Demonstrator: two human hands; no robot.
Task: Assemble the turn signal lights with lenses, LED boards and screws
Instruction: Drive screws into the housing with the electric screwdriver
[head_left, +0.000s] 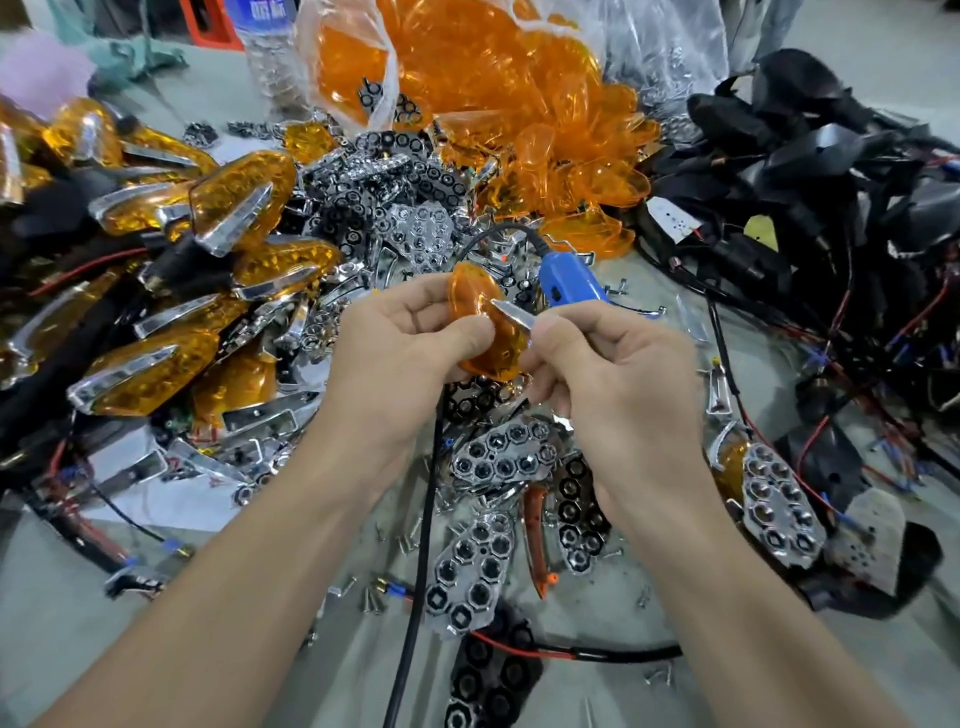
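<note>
Low in the frame, chrome reflector plates (470, 569) and loose screws (371, 597) lie on the grey table (130, 649). At centre, the left hand (400, 353) pinches an orange lens (480, 322) with thumb and fingers closed on its left edge, while the right hand (618, 374) has its fingers clamped on a chrome trim piece (511, 314) touching the lens face. Just behind sits a blue corded tool (571, 280). Finished amber lights (228, 208) pile at left, loose lenses (509, 104) at upper centre, black housings (810, 145) at upper right.

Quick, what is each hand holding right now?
Left hand: closed on the orange lens.
Right hand: fingers pinching a chrome trim piece against that lens.
</note>
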